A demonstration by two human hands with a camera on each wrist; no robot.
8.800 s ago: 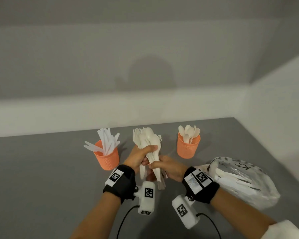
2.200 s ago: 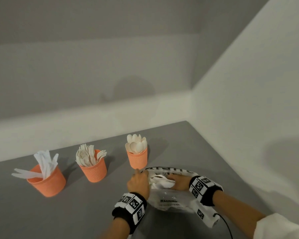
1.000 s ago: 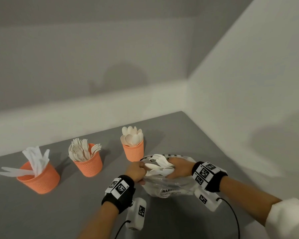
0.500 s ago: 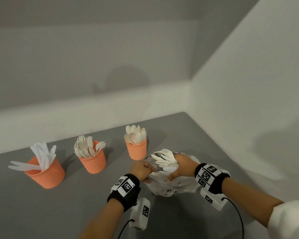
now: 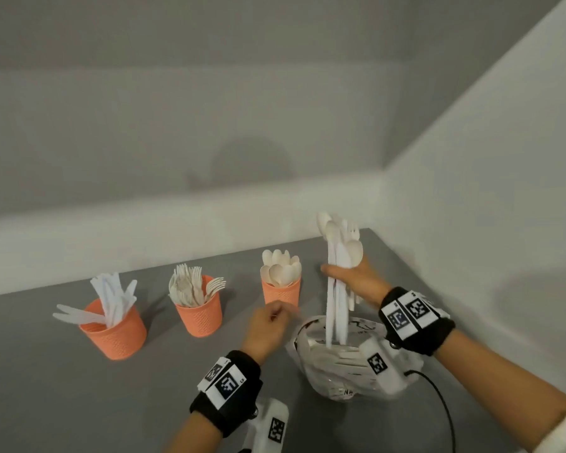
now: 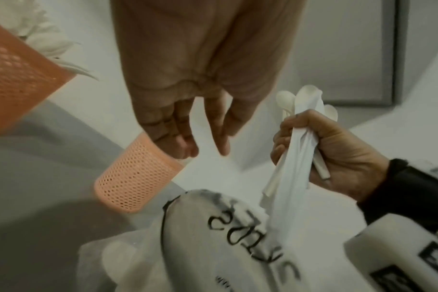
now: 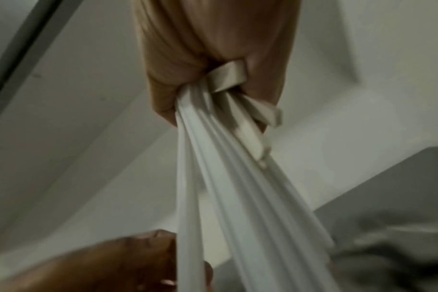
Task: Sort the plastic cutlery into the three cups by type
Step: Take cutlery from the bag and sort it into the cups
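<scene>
A mixed bundle of cutlery (image 5: 339, 273), spoons and apparently a fork and knives, now stands upright above the plastic bag (image 5: 337, 364), clenched in the right hand (image 5: 356, 279). Half a second ago it lay at the bag's mouth; it has since been lifted clear, ready for sorting. The left hand (image 5: 268, 325) has let go of the bag and hangs relaxed, holding nothing. The knife cup (image 5: 115, 331), fork cup (image 5: 198, 308) and spoon cup (image 5: 281, 294) stand unchanged on the surface (image 5: 62, 387).

Cups (image 5: 199, 310) orange perforated plastic; cutlery (image 5: 339, 282) smooth white plastic; bag (image 5: 327, 364) translucent film.
</scene>
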